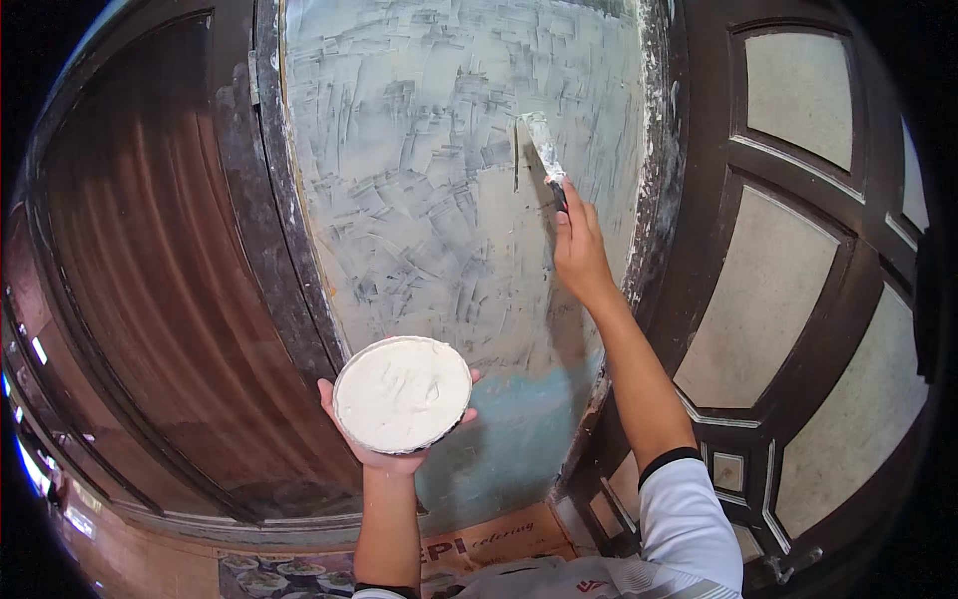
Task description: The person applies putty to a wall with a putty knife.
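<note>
The right hand's (pixel 582 245) fingers wrap the handle of a scraper (pixel 547 155), its smeared tip at the patchy wall (pixel 399 200). The left hand's (pixel 389 461) fingers grasp a round tub (pixel 401 448) of white paste (pixel 399 389) from beneath. Dark woodwork (pixel 239 150) flanks the wall.

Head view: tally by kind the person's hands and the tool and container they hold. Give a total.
Hands: 2 (left hand, right hand)
Scraper: 1, in the right hand
Round container: 1, in the left hand, filled with pale paste
Total: 4
</note>
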`<action>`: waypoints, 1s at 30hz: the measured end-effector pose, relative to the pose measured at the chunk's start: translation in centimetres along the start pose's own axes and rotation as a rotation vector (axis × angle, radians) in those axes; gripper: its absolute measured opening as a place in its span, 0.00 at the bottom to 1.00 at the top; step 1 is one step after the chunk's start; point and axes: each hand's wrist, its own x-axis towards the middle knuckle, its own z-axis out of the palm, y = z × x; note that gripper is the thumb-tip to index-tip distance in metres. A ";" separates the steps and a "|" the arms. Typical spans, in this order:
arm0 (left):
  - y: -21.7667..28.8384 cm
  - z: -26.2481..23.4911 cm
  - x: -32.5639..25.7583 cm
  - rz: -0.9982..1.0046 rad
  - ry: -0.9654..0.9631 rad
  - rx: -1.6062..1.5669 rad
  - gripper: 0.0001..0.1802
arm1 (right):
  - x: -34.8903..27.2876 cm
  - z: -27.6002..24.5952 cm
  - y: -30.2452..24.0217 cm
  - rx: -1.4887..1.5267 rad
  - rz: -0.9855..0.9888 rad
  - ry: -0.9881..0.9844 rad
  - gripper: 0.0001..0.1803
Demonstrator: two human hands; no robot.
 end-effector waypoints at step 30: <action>2.4 -0.9 -1.7 0.047 0.069 0.098 0.62 | 0.1 0.8 -3.2 0.026 0.163 -0.107 0.31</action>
